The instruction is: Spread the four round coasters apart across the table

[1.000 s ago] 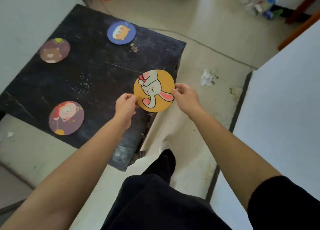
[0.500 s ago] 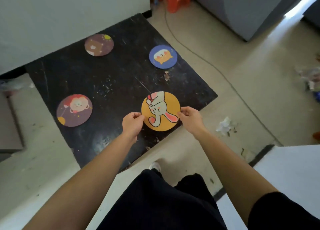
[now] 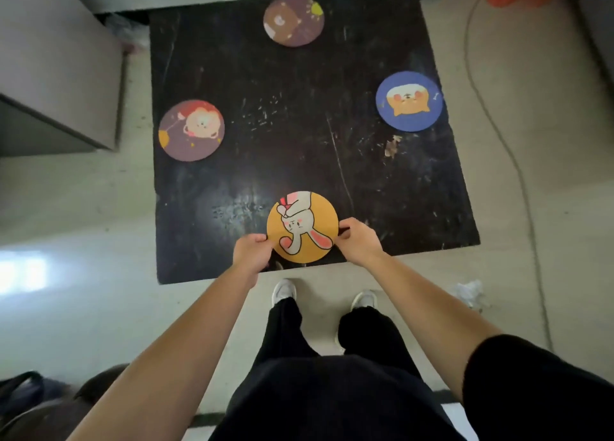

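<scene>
Both hands, left hand (image 3: 251, 253) and right hand (image 3: 359, 241), pinch the orange rabbit coaster (image 3: 302, 227) by its edges with their fingers, low-centre over the black table (image 3: 299, 148); three other coasters lie well apart.

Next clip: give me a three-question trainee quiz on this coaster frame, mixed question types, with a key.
1. True or false: both hands grip the orange rabbit coaster by its edges.
2. Which coaster lies farthest from the person? A. blue dog coaster B. brown bear coaster C. purple lion coaster
3. Fill in: the held coaster is over the table's ____ edge.

Key
1. True: left hand and right hand pinch opposite sides.
2. B
3. near
</scene>
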Demonstrator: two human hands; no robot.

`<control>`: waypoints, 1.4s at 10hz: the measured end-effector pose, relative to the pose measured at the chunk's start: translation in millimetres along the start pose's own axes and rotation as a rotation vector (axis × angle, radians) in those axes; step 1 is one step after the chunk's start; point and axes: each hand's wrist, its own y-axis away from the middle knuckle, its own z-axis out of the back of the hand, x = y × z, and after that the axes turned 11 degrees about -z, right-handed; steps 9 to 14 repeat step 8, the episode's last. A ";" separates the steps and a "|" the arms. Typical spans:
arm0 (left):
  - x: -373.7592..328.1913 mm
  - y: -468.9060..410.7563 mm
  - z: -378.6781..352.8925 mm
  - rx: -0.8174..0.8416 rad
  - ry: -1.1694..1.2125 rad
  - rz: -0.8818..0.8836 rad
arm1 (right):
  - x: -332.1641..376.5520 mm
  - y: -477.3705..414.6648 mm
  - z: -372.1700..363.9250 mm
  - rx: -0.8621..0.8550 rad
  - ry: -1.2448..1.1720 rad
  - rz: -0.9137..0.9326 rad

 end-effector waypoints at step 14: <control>11.3 12.6 -1.7 0.242 -0.236 -0.291 | -6.1 16.8 -2.3 -0.174 0.358 0.141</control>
